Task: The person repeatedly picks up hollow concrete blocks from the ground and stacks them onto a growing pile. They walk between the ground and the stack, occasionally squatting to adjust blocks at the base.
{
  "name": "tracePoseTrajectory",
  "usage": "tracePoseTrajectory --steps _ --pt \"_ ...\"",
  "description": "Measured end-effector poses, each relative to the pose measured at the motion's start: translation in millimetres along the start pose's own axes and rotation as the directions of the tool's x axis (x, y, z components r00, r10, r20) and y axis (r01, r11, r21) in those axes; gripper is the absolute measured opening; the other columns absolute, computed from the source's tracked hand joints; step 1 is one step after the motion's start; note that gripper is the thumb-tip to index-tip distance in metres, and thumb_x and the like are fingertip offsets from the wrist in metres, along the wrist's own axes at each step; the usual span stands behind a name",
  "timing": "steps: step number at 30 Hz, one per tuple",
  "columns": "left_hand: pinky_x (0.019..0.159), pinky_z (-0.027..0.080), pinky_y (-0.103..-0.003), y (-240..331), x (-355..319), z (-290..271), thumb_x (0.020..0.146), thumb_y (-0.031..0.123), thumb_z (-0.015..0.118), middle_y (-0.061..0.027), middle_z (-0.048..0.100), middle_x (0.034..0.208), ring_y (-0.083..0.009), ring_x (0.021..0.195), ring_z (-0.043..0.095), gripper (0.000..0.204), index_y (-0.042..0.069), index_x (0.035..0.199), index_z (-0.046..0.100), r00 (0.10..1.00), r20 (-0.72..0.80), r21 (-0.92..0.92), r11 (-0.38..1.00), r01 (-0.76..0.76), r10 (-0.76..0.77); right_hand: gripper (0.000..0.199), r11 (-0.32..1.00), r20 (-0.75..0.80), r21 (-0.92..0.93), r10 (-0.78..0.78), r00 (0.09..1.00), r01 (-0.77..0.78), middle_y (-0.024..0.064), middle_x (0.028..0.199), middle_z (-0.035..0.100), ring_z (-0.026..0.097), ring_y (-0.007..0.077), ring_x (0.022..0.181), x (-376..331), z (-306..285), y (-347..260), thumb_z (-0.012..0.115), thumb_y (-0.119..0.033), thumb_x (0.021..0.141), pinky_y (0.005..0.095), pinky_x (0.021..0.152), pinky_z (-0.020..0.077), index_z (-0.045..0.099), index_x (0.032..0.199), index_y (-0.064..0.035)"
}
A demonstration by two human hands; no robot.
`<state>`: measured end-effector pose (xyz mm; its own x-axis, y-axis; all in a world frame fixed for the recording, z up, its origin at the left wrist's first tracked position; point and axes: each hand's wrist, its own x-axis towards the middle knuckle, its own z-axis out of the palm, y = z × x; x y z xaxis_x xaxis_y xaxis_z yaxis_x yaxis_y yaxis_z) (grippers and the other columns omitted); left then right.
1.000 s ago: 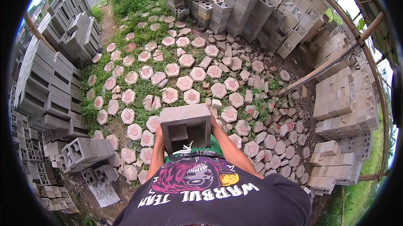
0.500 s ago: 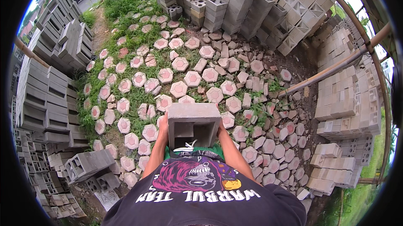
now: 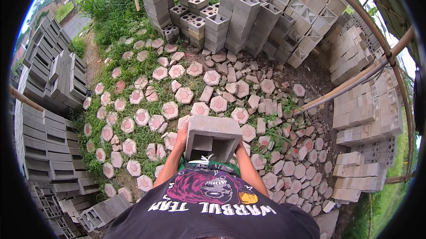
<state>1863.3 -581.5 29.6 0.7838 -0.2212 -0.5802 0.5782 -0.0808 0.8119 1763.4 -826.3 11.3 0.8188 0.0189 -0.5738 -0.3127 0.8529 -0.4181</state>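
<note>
A grey hollow concrete block [image 3: 212,138] sits at waist height, clasped between the left hand [image 3: 181,138] and the mostly hidden right hand [image 3: 240,146]. Below lie hexagonal paving stones [image 3: 170,110] in grass; block stacks [image 3: 248,19] stand beyond.

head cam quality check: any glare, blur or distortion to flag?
Head view: strong fisheye, black corners; the bamboo pole and block stacks bend near the rim. Even, soft daylight, no hard shadows; sky blown out at the top edges. Hollow concrete block and both hands, left and right, look sharp.
</note>
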Motion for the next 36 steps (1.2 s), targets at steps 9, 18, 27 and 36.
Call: tracePoseTrajectory --steps 9,18,27,36 --pt "0.076 0.046 -0.033 100 104 -42 0.092 0.060 0.043 -0.0122 0.066 0.094 -0.0169 0.082 0.056 0.073 -0.008 0.106 0.064 0.999 -0.037 0.034 0.999 -0.006 0.007 0.069 1.000 0.010 -0.027 0.002 1.000 -0.002 0.0079 0.111 0.061 0.057 0.0207 0.097 128 87 -49 0.046 -0.065 0.088 0.0350 0.089 0.0457 0.056 0.121 -0.0053" --pt "0.076 0.047 -0.032 123 164 -76 0.095 0.050 0.044 -0.0075 0.066 0.094 -0.0154 0.084 0.058 0.059 -0.004 0.109 0.064 0.997 -0.057 -0.167 0.985 0.036 -0.046 0.069 1.000 0.007 -0.025 0.003 1.000 -0.003 0.0079 0.111 0.061 0.057 0.0207 0.098 207 133 -62 0.046 -0.065 0.088 0.0352 0.089 0.0455 0.056 0.121 -0.0054" --pt "0.064 0.048 -0.031 146 259 -103 0.094 0.051 0.045 -0.0037 0.066 0.084 -0.0140 0.072 0.058 0.056 0.000 0.102 0.067 0.994 -0.106 -0.254 0.967 -0.006 -0.021 0.071 0.988 -0.046 -0.146 0.036 0.998 -0.042 0.0086 0.116 0.060 0.057 0.0209 0.101 282 214 -118 0.045 -0.065 0.088 0.0353 0.092 0.0442 0.056 0.122 -0.0042" --pt "0.064 0.048 -0.031 236 389 -99 0.094 0.051 0.045 -0.0035 0.065 0.084 -0.0142 0.072 0.058 0.055 0.001 0.102 0.066 0.981 -0.187 -0.365 0.923 -0.122 0.056 0.071 0.907 0.061 -0.420 0.005 0.998 0.022 0.0092 0.117 0.060 0.057 0.0197 0.102 458 266 -215 0.042 -0.065 0.089 0.0325 0.092 0.0430 0.055 0.124 -0.0037"
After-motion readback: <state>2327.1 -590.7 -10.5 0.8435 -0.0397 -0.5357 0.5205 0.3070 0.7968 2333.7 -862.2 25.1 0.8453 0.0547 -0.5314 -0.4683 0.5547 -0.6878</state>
